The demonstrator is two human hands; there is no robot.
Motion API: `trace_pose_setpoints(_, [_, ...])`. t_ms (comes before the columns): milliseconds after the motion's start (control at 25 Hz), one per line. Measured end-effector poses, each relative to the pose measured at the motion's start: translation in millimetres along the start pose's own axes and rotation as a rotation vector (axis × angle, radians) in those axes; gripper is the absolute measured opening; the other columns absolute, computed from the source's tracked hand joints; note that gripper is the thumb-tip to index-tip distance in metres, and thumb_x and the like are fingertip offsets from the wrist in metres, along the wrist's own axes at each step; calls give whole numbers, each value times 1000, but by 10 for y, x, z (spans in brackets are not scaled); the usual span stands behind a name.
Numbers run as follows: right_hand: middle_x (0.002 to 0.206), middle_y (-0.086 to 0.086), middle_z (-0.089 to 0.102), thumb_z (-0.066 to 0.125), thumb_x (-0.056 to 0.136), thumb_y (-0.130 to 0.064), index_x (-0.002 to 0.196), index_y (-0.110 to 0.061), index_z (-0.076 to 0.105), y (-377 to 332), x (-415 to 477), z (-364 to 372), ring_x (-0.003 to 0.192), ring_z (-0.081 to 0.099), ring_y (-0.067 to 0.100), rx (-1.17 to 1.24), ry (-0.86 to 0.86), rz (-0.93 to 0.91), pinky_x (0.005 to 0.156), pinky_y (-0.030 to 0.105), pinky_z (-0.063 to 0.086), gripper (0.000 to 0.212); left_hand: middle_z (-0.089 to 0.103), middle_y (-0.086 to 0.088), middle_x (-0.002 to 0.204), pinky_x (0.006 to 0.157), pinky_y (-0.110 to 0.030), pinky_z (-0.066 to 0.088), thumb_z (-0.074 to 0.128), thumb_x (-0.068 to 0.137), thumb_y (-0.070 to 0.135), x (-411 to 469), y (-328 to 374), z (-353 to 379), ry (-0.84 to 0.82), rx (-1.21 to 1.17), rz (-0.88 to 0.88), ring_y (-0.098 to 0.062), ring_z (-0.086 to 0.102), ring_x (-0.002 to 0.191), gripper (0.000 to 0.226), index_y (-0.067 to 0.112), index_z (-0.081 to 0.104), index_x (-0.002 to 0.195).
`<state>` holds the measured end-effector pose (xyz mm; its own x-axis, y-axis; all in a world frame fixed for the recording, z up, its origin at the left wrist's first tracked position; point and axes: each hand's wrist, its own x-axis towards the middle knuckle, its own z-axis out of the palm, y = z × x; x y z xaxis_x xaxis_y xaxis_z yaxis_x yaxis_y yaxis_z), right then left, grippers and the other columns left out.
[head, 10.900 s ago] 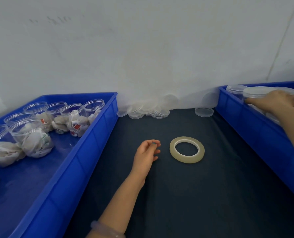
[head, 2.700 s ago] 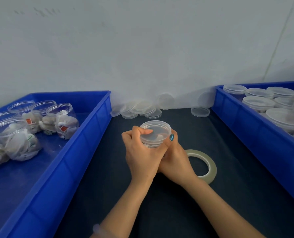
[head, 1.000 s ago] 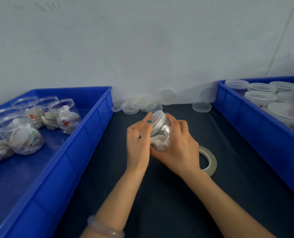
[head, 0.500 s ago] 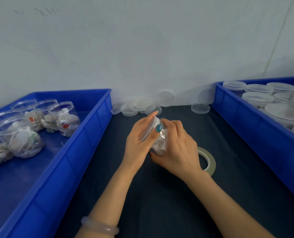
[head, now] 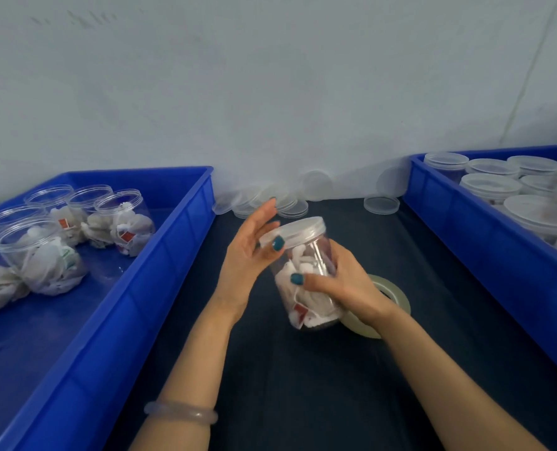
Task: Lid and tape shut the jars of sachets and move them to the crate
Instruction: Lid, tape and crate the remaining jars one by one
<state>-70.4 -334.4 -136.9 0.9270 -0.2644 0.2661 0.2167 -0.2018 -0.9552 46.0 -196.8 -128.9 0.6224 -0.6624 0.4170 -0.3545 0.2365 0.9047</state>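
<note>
Two hands meet at mid-frame over a dark counter (head: 303,395), both on one clear jar (head: 316,255) of white sachets. The right hand (head: 345,288) has its grip clamped round the jar's body, thumb across the front and fingers wrapped behind. The left hand (head: 246,258) has its grip on the screw lid (head: 295,230): the thumb presses the near rim while the fingers reach up almost straight behind the lid's left edge. The lid sits on the jar's mouth. The jar leans, its top toward the upper right; whether its base touches the counter cannot be told.

Just right of the jar a roll of clear tape (head: 397,297) lies flat on the counter, its left half hidden by the right hand and wrist. A pale bangle (head: 181,413) circles the left wrist at the lower middle.

Along the left edge stands a blue crate (head: 160,288) holding open jars (head: 124,222) stuffed with sachets, none lidded. At the right edge a second blue crate (head: 465,242) holds lidded jars (head: 490,187) packed close together. Between the crates, at the foot of the grey wall (head: 270,92), loose lids (head: 290,206) lie in a heap, some leaning on the wall, partly screened by the left fingertips. One single lid (head: 381,205) lies apart near the right crate.
</note>
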Motion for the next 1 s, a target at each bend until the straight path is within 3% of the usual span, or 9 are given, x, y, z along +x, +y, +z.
trace_pose_setpoints(160, [103,-15,70,83,55,-48,114,-31,56,31,22,21,94,69,6,-27,262,30,71,19,54,67,66,3,131,110,-42,45,68,87,42,20,-133,-39,140,-103,-60,-13,61,123,52,18,59,133])
trace_pose_setpoints(240, [112,-23,59,77,57,-61,120,-40,46,48,18,88,96,61,-1,-390,369,38,74,21,49,73,69,9,125,99,-28,51,70,87,47,22,-117,43,106,-72,-87,-12,62,120,50,26,61,131])
trace_pose_setpoints(320, [118,-26,43,71,59,-67,127,-43,34,77,10,169,90,53,-2,-768,369,-35,70,23,43,81,67,25,119,83,-10,50,77,73,53,13,-64,138,90,-5,-107,3,61,115,64,36,57,132])
trace_pose_setpoints(400, [119,-23,41,71,58,-67,131,-41,32,108,9,210,86,53,-1,-872,331,-120,65,21,39,87,65,33,115,80,-9,49,79,62,61,-2,-47,177,118,62,-116,13,58,112,74,42,56,130])
trace_pose_setpoints(520, [122,-26,43,71,57,-70,130,-44,33,123,-10,184,92,56,-3,-716,248,-94,68,17,42,87,65,23,123,97,-25,52,81,65,58,-27,-29,166,122,124,-116,3,57,119,67,41,61,127])
trace_pose_setpoints(640, [122,-28,49,77,55,-65,125,-50,37,128,-16,114,105,55,-7,-571,201,-55,80,20,50,82,67,21,121,102,-34,51,81,76,47,-42,13,164,86,159,-107,0,59,119,52,38,64,124])
trace_pose_setpoints(840, [116,-21,61,86,58,-50,123,-42,48,166,-5,46,108,60,0,-360,79,7,91,32,54,75,68,21,119,103,-32,50,81,81,31,-52,61,166,45,192,-55,2,59,118,44,33,67,123])
trace_pose_setpoints(920, [122,-22,58,88,61,-43,128,-39,44,153,12,19,114,57,-1,-322,23,16,95,29,51,80,68,22,115,100,-28,50,84,78,31,-43,68,181,73,228,-27,2,59,115,43,33,67,117])
trace_pose_setpoints(1000, [130,-20,48,88,62,-41,136,-36,34,122,20,-56,122,48,0,-436,-9,49,100,26,46,91,67,25,112,94,-15,47,86,75,31,-41,61,214,127,269,8,6,58,112,42,33,67,112])
